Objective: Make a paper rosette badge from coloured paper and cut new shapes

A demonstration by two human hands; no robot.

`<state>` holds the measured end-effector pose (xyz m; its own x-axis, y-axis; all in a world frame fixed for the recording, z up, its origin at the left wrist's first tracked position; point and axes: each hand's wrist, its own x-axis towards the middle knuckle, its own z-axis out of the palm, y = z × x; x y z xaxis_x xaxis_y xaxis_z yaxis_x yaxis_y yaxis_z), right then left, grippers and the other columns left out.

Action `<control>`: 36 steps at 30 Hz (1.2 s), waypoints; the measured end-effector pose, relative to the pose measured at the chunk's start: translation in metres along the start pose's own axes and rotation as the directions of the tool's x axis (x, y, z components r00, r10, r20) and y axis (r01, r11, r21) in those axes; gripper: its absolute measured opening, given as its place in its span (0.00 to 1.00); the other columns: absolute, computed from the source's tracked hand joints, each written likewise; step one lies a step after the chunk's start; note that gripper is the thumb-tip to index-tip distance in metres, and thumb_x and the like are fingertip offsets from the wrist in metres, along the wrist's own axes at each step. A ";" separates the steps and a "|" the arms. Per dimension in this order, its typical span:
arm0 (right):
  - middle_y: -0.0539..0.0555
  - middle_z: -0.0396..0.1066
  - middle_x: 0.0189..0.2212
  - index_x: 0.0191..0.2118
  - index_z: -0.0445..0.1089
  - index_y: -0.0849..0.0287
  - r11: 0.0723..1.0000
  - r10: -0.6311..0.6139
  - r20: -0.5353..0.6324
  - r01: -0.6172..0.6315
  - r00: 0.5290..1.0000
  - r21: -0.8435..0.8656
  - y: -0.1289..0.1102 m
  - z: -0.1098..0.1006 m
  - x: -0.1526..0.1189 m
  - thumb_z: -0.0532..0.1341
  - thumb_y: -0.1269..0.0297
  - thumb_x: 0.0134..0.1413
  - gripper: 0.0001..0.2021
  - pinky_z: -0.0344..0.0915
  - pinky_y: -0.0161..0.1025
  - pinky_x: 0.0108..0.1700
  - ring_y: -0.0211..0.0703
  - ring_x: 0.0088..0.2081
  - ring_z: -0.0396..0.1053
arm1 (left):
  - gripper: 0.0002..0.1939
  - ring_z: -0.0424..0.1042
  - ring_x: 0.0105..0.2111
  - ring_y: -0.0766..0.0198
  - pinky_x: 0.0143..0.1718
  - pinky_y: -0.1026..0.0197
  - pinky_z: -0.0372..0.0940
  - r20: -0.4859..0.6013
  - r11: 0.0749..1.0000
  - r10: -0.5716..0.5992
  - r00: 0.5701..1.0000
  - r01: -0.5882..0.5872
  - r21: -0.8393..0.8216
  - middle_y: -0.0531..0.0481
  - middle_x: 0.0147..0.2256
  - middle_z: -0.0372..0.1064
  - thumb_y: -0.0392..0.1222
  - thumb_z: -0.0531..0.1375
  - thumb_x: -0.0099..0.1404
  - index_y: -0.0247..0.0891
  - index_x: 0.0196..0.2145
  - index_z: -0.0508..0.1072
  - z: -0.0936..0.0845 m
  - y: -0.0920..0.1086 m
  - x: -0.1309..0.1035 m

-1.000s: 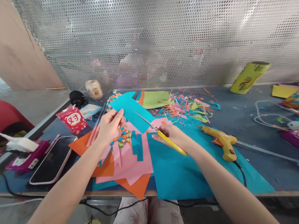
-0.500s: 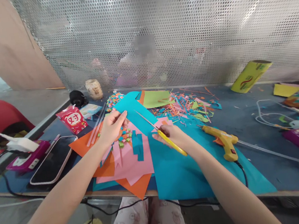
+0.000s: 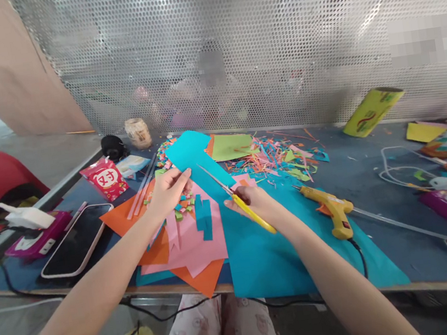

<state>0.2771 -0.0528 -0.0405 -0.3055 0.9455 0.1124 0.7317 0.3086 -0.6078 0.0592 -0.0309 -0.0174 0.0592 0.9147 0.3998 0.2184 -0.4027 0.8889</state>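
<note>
My left hand [image 3: 171, 188] pinches the near edge of a blue paper piece [image 3: 192, 152] between thumb and fingers. In my right hand [image 3: 253, 202] are yellow-handled scissors [image 3: 254, 213], their blades pointing up and left across the blue paper. Below the hands lie pink sheets [image 3: 185, 250], orange sheets [image 3: 201, 278] and blue strips [image 3: 206, 220]. Small folded colored bits [image 3: 183, 209] sit beside my left hand. A large blue sheet [image 3: 270, 261] spreads under my right forearm.
A yellow glue gun [image 3: 333, 207] lies on the right of the blue sheet. Paper shreds [image 3: 275, 154] and a green sheet [image 3: 231, 147] are further back. On the left are a phone [image 3: 78, 240], a red packet [image 3: 105, 178] and a power strip [image 3: 40, 237]. A yellow roll [image 3: 373, 111] stands tilted at right.
The far part of the held blue paper has turned and now lies flatter to view, its folded-looking tip opened out. Both hands keep nearly the same places, and the view has shifted slightly.
</note>
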 end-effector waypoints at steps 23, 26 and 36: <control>0.46 0.55 0.17 0.21 0.54 0.56 0.985 0.061 -0.026 -0.064 0.998 -0.161 -0.010 -0.001 0.000 0.57 0.49 0.50 0.19 0.45 0.34 0.23 0.34 0.20 0.52 | 0.18 0.63 0.19 0.68 0.23 0.66 0.59 0.067 0.998 -0.006 0.998 0.001 0.070 0.52 0.17 0.63 0.46 0.54 0.62 0.38 0.17 0.62 0.005 -0.005 -0.005; 0.47 0.56 0.19 0.23 0.56 0.57 0.986 0.050 0.037 -0.043 0.998 -0.160 -0.009 -0.004 -0.003 0.56 0.48 0.52 0.18 0.46 0.33 0.24 0.34 0.21 0.52 | 0.17 0.59 0.20 0.68 0.23 0.65 0.56 -0.055 0.982 0.082 0.995 -0.072 0.172 0.55 0.18 0.56 0.45 0.54 0.62 0.39 0.18 0.57 -0.002 -0.006 0.001; 0.51 0.64 0.26 0.30 0.64 0.59 0.975 0.051 0.018 -0.045 0.999 -0.218 -0.010 -0.020 -0.008 0.56 0.44 0.50 0.20 0.50 0.33 0.26 0.37 0.25 0.58 | 0.10 0.61 0.27 0.64 0.31 0.64 0.58 -0.097 0.881 0.304 0.948 -0.241 0.407 0.52 0.26 0.62 0.45 0.51 0.64 0.39 0.28 0.65 -0.061 0.002 0.028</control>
<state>0.2845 -0.0618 -0.0194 -0.2788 0.9579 0.0677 0.8599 0.2804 -0.4265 0.0017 -0.0085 0.0095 0.0282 0.7414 0.6704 0.5748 -0.5607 0.5960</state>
